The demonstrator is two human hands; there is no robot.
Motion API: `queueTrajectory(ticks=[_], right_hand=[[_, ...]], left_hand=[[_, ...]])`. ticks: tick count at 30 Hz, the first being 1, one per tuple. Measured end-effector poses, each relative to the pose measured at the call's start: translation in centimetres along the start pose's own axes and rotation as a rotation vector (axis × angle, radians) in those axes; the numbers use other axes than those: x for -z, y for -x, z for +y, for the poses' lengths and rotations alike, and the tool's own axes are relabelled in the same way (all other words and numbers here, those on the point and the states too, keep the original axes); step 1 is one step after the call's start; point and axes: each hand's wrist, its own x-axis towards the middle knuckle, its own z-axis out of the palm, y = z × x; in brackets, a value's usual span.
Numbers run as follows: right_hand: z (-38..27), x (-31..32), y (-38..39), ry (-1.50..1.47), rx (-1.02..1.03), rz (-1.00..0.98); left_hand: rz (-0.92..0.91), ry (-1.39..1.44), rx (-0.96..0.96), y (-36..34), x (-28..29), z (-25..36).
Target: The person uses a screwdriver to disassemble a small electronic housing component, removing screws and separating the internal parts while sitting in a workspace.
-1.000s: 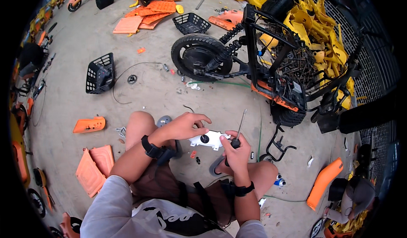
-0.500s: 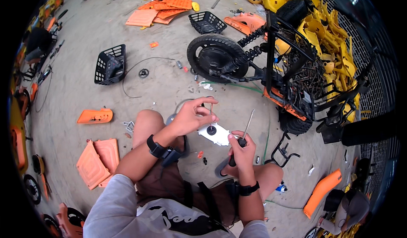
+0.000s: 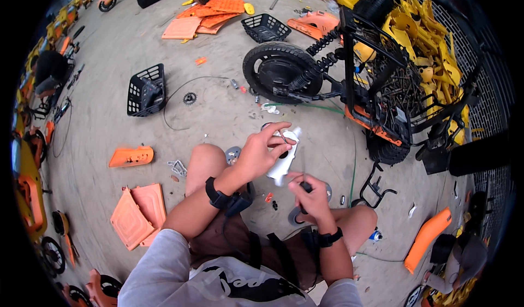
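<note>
Well out to the left of the hands, two flat, pale orange plastic panels (image 3: 131, 219) lie overlapping on the grey concrete floor (image 3: 218, 124). Beyond them, also left of the hands, is a curved orange plastic piece (image 3: 131, 157), and farther off a black plastic lattice basket (image 3: 146, 91). A small dark toothed metal ring (image 3: 189, 98) lies to the right of the basket, beyond the left hand (image 3: 259, 153).

That hand is partly open, its fingers bent and its thumb a little apart, over the upper part of a white, elongated plate (image 3: 277, 170) with a black round piece (image 3: 283, 154) on it. Whether the fingers grip the plate or only touch it, I cannot tell.

The plate slants between the two hands, its upper end past the left fingertips and its lower end just beside the fingertips of the right hand (image 3: 310, 198); contact there is blurred. The right hand is curled closed around the dark handle of a screwdriver (image 3: 307, 187), its shaft smeared by motion.

Right of and beyond both hands stands a black scooter frame (image 3: 349, 72) with a thick-tyred black wheel (image 3: 281, 73).
</note>
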Motion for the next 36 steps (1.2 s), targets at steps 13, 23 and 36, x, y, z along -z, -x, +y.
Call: queueTrajectory(ticks=[13,23,36], right_hand=[[0.1,1.1,-0.7,-0.154,0.074,0.515],[-0.9,-1.4,0.9,-0.030,0.070,0.290],[-0.3,-2.1,1.0,-0.173,0.055,0.304]], left_hand=[[-0.053,-0.352,-0.119,0.0,-0.8,0.3],[0.017,-0.410,-0.196,0.7,0.3,0.3],[0.118,-0.515,-0.259,0.9,1.9,0.4]])
